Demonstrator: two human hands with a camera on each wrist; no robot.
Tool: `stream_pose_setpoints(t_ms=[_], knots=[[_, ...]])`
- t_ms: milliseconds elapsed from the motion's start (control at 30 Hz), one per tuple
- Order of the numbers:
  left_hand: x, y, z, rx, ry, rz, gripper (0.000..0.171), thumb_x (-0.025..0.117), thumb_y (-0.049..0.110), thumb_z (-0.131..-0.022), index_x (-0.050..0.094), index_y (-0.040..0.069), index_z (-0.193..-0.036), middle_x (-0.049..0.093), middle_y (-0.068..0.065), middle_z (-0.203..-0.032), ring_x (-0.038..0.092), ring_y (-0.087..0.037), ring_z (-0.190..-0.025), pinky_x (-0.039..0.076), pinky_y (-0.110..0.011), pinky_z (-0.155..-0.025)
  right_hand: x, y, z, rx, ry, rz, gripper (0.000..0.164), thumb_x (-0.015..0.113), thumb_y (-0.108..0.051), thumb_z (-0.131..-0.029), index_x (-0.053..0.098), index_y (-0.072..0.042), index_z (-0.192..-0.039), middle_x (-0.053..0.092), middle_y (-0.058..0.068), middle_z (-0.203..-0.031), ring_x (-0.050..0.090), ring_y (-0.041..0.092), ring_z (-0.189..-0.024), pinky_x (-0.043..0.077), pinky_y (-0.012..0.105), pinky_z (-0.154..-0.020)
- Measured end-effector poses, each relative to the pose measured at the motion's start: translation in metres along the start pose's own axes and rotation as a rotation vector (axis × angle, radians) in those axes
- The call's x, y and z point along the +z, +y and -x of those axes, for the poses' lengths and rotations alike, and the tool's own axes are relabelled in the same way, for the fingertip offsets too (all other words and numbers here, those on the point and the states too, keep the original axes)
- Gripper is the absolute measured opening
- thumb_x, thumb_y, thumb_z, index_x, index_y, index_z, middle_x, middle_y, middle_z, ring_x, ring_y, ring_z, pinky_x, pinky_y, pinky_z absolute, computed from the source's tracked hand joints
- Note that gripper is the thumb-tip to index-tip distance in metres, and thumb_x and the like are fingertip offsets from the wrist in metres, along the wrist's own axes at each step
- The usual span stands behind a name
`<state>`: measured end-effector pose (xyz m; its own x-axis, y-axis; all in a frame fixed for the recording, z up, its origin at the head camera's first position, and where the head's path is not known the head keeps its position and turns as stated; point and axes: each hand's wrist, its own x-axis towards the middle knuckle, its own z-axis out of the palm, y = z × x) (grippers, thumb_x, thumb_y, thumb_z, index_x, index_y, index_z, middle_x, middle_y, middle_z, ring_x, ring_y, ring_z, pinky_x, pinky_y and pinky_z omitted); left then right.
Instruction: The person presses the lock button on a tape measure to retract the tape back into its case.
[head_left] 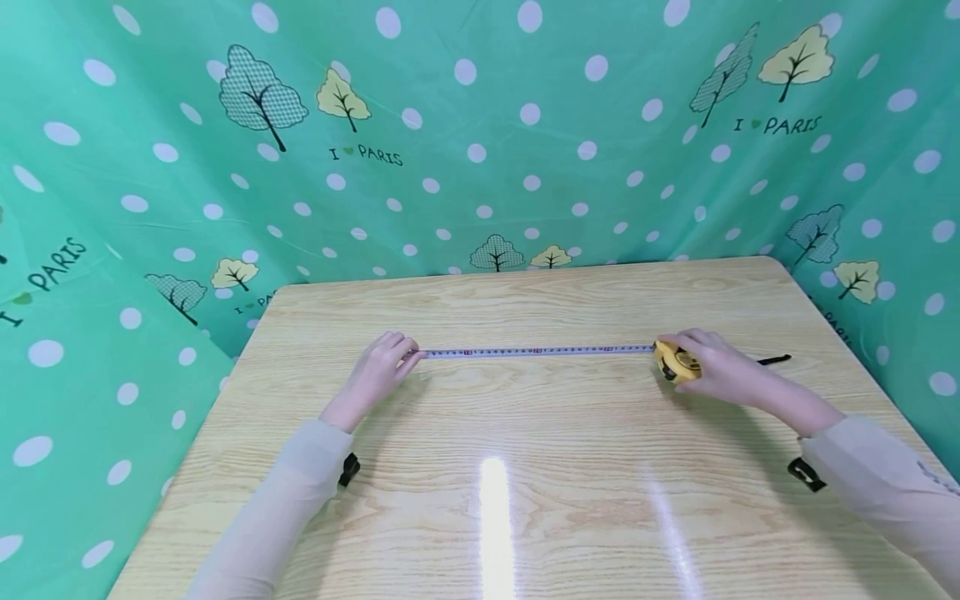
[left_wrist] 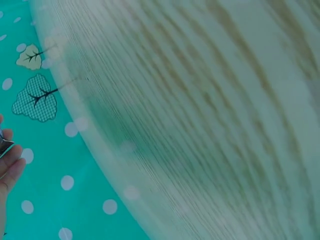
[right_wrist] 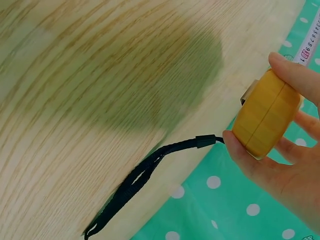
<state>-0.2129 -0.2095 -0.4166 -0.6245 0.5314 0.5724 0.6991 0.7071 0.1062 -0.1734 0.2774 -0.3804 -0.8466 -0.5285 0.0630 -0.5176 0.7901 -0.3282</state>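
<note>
A yellow tape measure (head_left: 677, 363) is gripped by my right hand (head_left: 712, 367) at the right side of the table. Its white blade (head_left: 536, 352) with dark and red figures runs straight out to the left, toward my left hand (head_left: 380, 367), whose thumb and fingers pinch its free end. In the right wrist view, fingers and thumb wrap the yellow case (right_wrist: 267, 114), and a black wrist strap (right_wrist: 145, 172) trails from it onto the wood. Only some fingertips (left_wrist: 14, 167) of the left hand appear at the edge of the left wrist view, around a small metal piece.
The light wood table (head_left: 420, 500) has glare streaks near its front. Behind it and at both sides hangs a green cloth (head_left: 480, 117) with white dots and printed trees. Black bands (head_left: 349, 469) show at both sleeves.
</note>
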Motion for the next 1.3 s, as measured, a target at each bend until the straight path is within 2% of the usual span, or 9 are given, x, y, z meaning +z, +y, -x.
stream_pose_setpoints(t_ms=[667, 1300], knots=[[0.003, 0.008, -0.004, 0.01, -0.004, 0.021, 0.008, 0.066, 0.007, -0.077, 0.061, 0.003, -0.081, 0.056, -0.004, -0.072, 0.051, -0.017, -0.067, 0.046, -0.027, -0.059, 0.003, -0.009, -0.006, 0.008, -0.019, 0.004, 0.071, 0.076, -0.012, -0.068, 0.039, 0.002, -0.127, 0.046, 0.028, -0.113, 0.043, 0.045, -0.101, 0.043, 0.055, -0.076], [0.006, 0.013, -0.005, 0.019, -0.046, 0.01, 0.004, 0.062, 0.008, -0.082, 0.061, 0.004, -0.084, 0.057, -0.004, -0.075, 0.053, -0.017, -0.069, 0.045, -0.028, -0.062, 0.005, -0.017, -0.01, 0.001, -0.017, 0.021, 0.07, 0.076, -0.011, -0.068, 0.04, 0.001, -0.127, 0.046, 0.027, -0.113, 0.044, 0.043, -0.101, 0.044, 0.05, -0.073]])
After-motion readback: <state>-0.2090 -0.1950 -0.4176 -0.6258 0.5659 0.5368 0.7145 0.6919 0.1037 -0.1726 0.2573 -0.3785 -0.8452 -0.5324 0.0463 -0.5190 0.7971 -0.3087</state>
